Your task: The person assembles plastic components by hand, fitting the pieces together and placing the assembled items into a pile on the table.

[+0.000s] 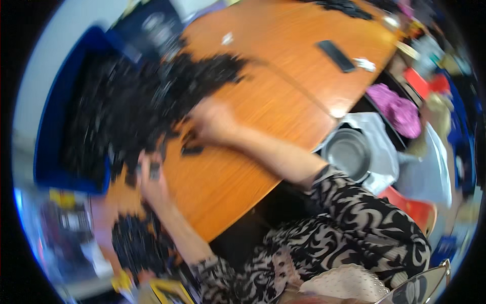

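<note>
A heap of small black strip-like pieces (126, 106) fills a blue bin (48, 116) and spills onto the orange-brown wooden table (283, 76). At the heap's near edge, my left hand (152, 185) is closed with a small dark grey piece (154, 171) between its fingers. Over the table to the right of it, my right hand (215, 121) is smeared by motion beside the heap. Its fingers cannot be made out clearly. Just below that hand, a few loose black pieces (192, 150) lie on the wood.
Farther back on the table are a black phone-like slab (336, 55) and crumpled white scraps (365, 64). Beyond the right edge stand a round metal pan (347, 153), a purple-pink bundle (395, 110) and a red seat (412, 207). More black pieces (136, 240) are gathered at the lower left.
</note>
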Demonstrator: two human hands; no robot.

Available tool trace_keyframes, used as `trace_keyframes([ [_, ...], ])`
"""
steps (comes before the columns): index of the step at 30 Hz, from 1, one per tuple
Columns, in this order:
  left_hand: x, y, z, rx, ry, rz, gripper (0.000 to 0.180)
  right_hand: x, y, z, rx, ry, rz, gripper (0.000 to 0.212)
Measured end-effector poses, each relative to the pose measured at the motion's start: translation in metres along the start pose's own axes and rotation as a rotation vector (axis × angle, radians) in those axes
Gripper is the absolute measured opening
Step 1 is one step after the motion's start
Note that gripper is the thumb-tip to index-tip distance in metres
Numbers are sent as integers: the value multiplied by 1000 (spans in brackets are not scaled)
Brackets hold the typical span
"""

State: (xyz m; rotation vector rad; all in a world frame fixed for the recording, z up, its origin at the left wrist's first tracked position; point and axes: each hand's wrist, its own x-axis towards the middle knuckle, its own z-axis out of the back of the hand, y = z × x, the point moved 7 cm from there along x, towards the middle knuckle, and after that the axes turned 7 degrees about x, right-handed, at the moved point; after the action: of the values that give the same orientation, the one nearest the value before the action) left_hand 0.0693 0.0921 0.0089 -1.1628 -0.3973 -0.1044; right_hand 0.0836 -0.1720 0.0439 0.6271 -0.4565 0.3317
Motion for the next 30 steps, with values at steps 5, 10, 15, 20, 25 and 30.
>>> trace_keyframes([
  [5, 2, -2, 9, -516, -99, 325, 23, 14, -34, -21, -36, 95, -73, 14],
  [10, -9, -47, -14, -6, 70, 44, 32, 3, -10, -35, 92, 121, 103, 20],
  [15, -34, -77, -67, 508, 323, -403, 42, -8, 13, -48, 52, 179, 372, 27],
  [20, -22, -49, -52, 385, 264, -81, 28, 0, 11, -40, -10, 163, 323, 19],
  [25, -19, -27, -41, -600, 250, 316, 30, 0, -2, -41, -89, 181, 258, 14],
  [30, -24, -31, -52, -932, 259, 395, 35, -1, -2, -44, 95, 157, 240, 23],
])
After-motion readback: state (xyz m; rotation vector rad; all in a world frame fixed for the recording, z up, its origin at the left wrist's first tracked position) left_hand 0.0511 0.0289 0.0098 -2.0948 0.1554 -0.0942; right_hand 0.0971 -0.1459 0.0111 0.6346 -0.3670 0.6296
